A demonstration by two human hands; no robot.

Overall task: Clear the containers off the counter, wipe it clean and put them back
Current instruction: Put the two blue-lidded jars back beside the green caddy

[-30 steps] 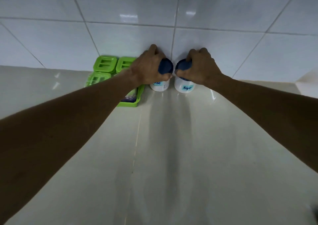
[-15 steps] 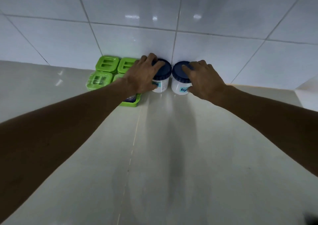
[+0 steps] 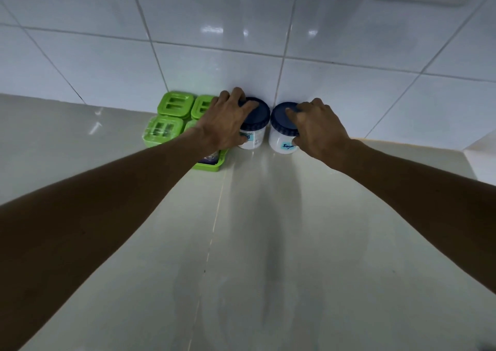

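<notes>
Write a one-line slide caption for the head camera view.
Left hand and right hand rest on two blue-lidded white jars against the tiled wall, beside green containers.

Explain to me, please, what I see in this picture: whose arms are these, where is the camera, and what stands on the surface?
There is no machine here. A person wears a wide-angle camera on the head, so the picture looks forward and down along their own two bare arms.

The surface is a pale glossy counter that meets a white tiled wall. At the wall stand two small white plastic jars with dark blue screw lids. The left hand rests over the left jar; the right hand lies on the right jar, whose label seems to read "Sugar". Both jars stand on the counter, not lifted. Left of them sits a group of bright green square plastic containers, partly hidden by the left arm.

Whether the hands grip firmly, I cannot tell.
</notes>
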